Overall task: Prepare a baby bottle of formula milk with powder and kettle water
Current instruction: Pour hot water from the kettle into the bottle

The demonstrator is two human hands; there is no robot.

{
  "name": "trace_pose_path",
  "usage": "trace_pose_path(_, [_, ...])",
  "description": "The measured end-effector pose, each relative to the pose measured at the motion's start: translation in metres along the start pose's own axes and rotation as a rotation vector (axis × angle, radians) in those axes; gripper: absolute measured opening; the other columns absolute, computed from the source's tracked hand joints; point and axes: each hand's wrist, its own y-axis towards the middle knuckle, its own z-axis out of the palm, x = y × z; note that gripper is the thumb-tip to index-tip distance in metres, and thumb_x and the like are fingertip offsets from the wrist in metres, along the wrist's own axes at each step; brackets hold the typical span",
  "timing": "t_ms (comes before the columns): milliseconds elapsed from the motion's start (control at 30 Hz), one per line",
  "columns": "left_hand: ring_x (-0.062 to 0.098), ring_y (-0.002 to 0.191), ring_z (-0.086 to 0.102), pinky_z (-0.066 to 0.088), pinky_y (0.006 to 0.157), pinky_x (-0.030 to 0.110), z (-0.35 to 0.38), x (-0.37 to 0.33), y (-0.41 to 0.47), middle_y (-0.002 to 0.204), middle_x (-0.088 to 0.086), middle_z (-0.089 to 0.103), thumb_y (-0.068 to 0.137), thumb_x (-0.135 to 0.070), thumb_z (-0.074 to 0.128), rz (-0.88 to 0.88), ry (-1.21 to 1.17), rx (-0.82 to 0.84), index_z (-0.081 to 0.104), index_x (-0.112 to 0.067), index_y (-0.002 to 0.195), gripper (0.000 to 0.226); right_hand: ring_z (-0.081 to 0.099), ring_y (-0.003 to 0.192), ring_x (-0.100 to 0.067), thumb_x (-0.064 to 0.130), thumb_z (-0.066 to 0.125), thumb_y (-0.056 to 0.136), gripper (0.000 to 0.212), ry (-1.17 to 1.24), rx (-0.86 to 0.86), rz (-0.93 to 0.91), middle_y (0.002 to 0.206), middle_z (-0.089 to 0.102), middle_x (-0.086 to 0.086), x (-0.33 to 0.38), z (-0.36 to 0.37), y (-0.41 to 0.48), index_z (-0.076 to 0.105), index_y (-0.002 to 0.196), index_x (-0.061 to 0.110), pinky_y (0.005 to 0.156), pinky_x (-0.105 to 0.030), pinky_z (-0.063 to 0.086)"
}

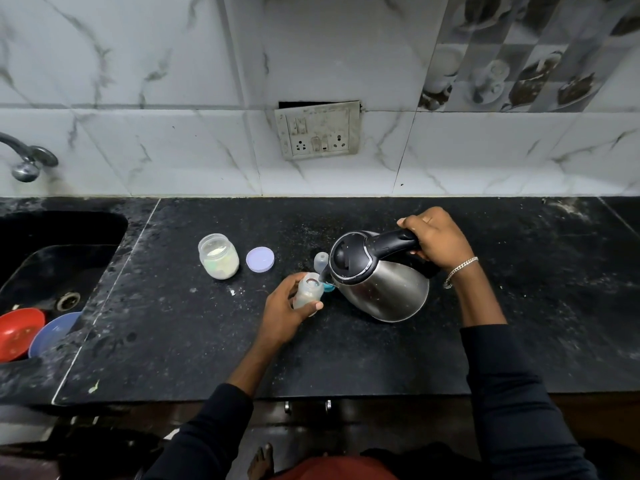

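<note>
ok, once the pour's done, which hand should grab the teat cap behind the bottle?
Probably right. The left hand is steadying the open bottle and shouldn't let go. The right hand only holds the kettle; once that's set down it's free, and the cap sits just beside the kettle.

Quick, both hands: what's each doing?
Left hand: closed on the baby bottle.
Right hand: closed on the kettle handle, tipping it.
</note>
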Motion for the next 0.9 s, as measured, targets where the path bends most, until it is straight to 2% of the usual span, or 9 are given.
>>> trace_pose_path(100, [0.009, 0.115, 0.072, 0.057, 0.098, 0.027, 0.000, 0.001, -0.001, 0.124, -0.008, 0.076, 0.079, -0.013, 0.093, 0.001, -0.018, 0.004, 0.069, -0.025, 0.129, 0.057, 0.037, 0.036, -0.016, 0.025, 0.062, 0.094, 0.055, -0.041, 0.023, -0.018, 0.038, 0.039, -0.002, 0.007, 0.003, 0.001, 0.042, 0.044, 0.012, 0.045, -0.029, 0.029])
trace_pose_path(200, [0.013, 0.116, 0.072, 0.058, 0.101, 0.035, 0.001, 0.002, -0.002, 0.124, -0.009, 0.076, 0.075, -0.024, 0.092, 0.007, -0.037, 0.004, 0.069, -0.029, 0.128, 0.058, 0.034, 0.036, -0.015, 0.028, 0.061, 0.089, 0.054, -0.053, 0.030, -0.024, 0.038, 0.034, 0.000, 0.012, 0.005, 0.001, 0.038, 0.043, 0.013, 0.044, -0.029, 0.028])
trace_pose_path(267, [0.014, 0.115, 0.072, 0.058, 0.102, 0.036, 0.001, 0.002, -0.004, 0.123, -0.009, 0.076, 0.074, -0.025, 0.092, 0.005, -0.042, 0.003, 0.069, -0.028, 0.128, 0.059, 0.032, 0.035, -0.013, 0.023, 0.062, 0.092, 0.057, -0.057, 0.033, -0.023, 0.036, 0.033, 0.002, 0.014, 0.006, 0.001, 0.037, 0.042, 0.014, 0.043, -0.028, 0.027])
trace_pose_path(367, [0.012, 0.115, 0.071, 0.058, 0.101, 0.033, 0.002, 0.001, -0.005, 0.123, -0.010, 0.076, 0.074, -0.023, 0.092, 0.008, -0.056, 0.006, 0.069, -0.027, 0.127, 0.059, 0.032, 0.033, -0.011, 0.015, 0.062, 0.096, 0.059, -0.057, 0.034, -0.013, 0.036, 0.034, 0.001, 0.014, 0.008, 0.001, 0.038, 0.043, 0.013, 0.041, -0.026, 0.028])
trace_pose_path(533, [0.006, 0.111, 0.071, 0.056, 0.096, 0.024, 0.002, -0.001, -0.009, 0.120, -0.011, 0.076, 0.073, -0.018, 0.091, 0.004, -0.088, 0.008, 0.069, -0.031, 0.124, 0.057, 0.033, 0.031, -0.011, 0.014, 0.061, 0.097, 0.059, -0.050, 0.037, 0.001, 0.035, 0.035, 0.000, 0.017, 0.009, -0.002, 0.038, 0.043, 0.012, 0.040, -0.024, 0.028])
trace_pose_path(900, [0.006, 0.111, 0.070, 0.055, 0.095, 0.021, 0.000, 0.003, -0.011, 0.121, -0.006, 0.076, 0.075, -0.013, 0.094, 0.005, -0.053, 0.013, 0.068, -0.026, 0.125, 0.058, 0.035, 0.030, -0.011, 0.018, 0.062, 0.096, 0.057, -0.067, 0.038, 0.032, 0.034, 0.036, 0.003, 0.022, 0.009, -0.002, 0.039, 0.044, 0.013, 0.039, -0.024, 0.029])
